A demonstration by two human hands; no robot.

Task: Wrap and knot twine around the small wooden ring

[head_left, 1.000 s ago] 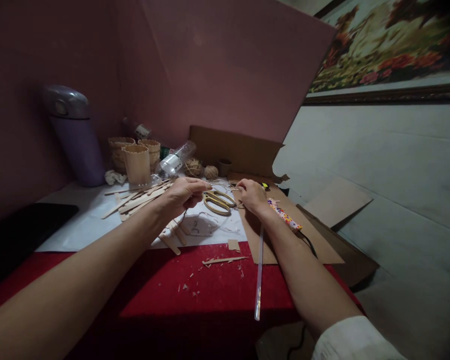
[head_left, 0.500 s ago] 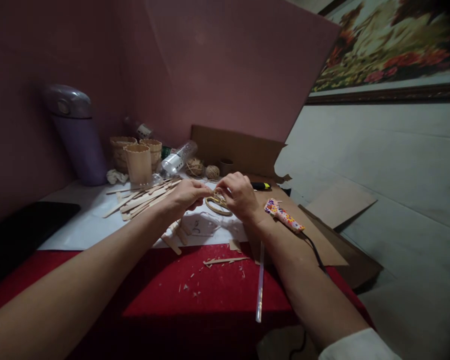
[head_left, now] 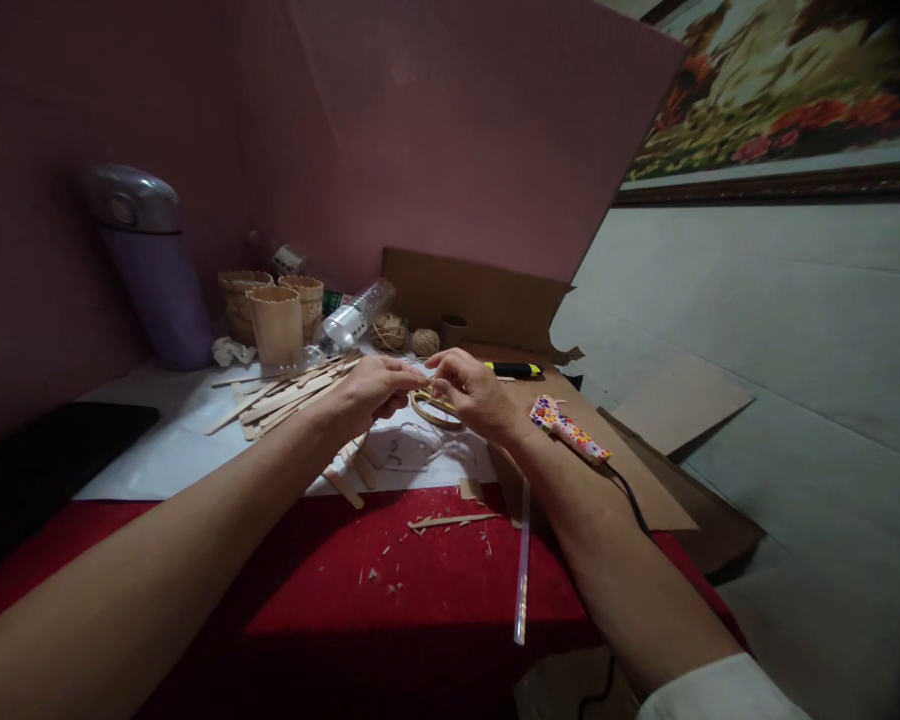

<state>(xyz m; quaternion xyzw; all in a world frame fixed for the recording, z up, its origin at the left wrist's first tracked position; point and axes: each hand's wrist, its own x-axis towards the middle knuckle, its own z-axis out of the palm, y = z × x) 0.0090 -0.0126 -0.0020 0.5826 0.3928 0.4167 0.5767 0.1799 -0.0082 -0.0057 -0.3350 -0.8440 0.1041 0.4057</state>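
Note:
My left hand (head_left: 379, 388) and my right hand (head_left: 471, 393) meet over the middle of the table, fingertips pinched close together. Whatever lies between the fingers is too small to make out. Just beneath them a pair of gold-handled scissors (head_left: 436, 412) rests on the white sheet (head_left: 195, 440). Left of my left hand is a pile of wooden craft sticks (head_left: 292, 400), with several more sticks (head_left: 349, 478) under that wrist. To the right of my right hand lie a black and yellow utility knife (head_left: 521, 370) and a flower-patterned glue gun (head_left: 570, 430).
Wooden cups (head_left: 276, 328), a plastic bottle (head_left: 356, 318), twine balls (head_left: 424, 343) and a purple flask (head_left: 157, 280) stand behind. A glue stick (head_left: 523, 570) overhangs the red cloth (head_left: 330, 590), where a broken stick (head_left: 450, 520) lies among scraps. Cardboard (head_left: 637, 490) covers the right side.
My right hand has shifted slightly left, showing more of the utility knife. My left hand stays almost in place, and the fingertips remain together.

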